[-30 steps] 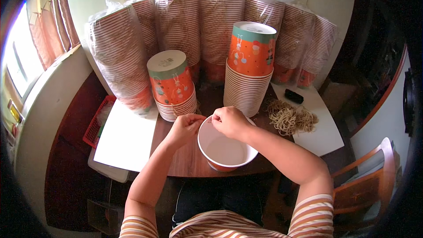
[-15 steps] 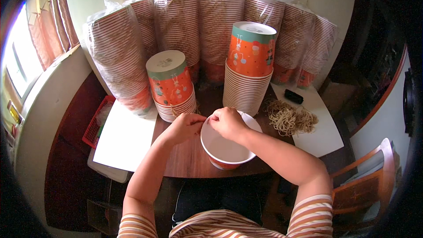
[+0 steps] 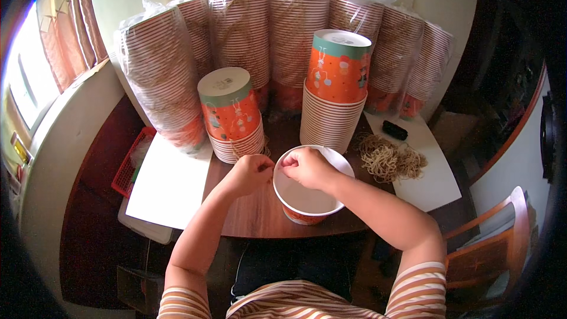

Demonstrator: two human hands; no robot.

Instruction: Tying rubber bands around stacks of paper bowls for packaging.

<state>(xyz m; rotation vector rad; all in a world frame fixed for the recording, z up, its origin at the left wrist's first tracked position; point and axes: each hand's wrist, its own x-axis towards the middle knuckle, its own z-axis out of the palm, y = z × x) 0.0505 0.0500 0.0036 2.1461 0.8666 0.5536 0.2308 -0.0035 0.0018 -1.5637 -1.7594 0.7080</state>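
Note:
A white-lined paper bucket [image 3: 307,198] with an orange printed outside stands upright near the table's front edge, its mouth facing me. My right hand [image 3: 310,168] reaches over the opening, fingers bent and pinched together just inside the left part of the rim. Just outside that same rim, my left hand [image 3: 253,172] is closed with thumb and fingers together. Whatever small thing either hand pinches is too hidden to make out. Behind my left hand is a short stack of upside-down orange and green buckets [image 3: 230,112], with some string at its lower right side.
A taller upside-down bucket stack [image 3: 335,82] stands behind the bucket. A tangle of beige string [image 3: 390,158] and a black object [image 3: 394,130] lie at the right. Plastic-wrapped bucket stacks [image 3: 298,41] line the back. A red basket [image 3: 127,168] sits left; a wooden chair [image 3: 490,248] stands right.
My left hand has curled more tightly and come slightly away from the rim. My right fingers have moved a little inward over the bucket's inside.

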